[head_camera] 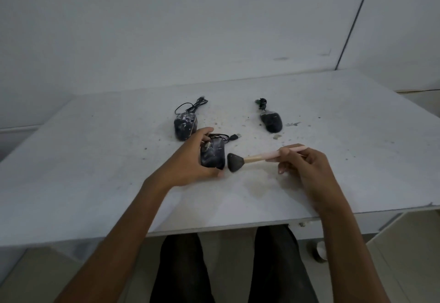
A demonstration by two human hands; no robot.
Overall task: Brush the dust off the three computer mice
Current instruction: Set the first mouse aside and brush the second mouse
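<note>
White table, mouse inside left hand

Table lies open between the right mouse and the two left mice.

Bare workroom: dusty white table

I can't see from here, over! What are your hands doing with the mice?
Left hand gripping nearest mouse. Right hand holding brush, bristles beside that mouse. Two other mice untouched on the table. Nothing in the way.
</note>
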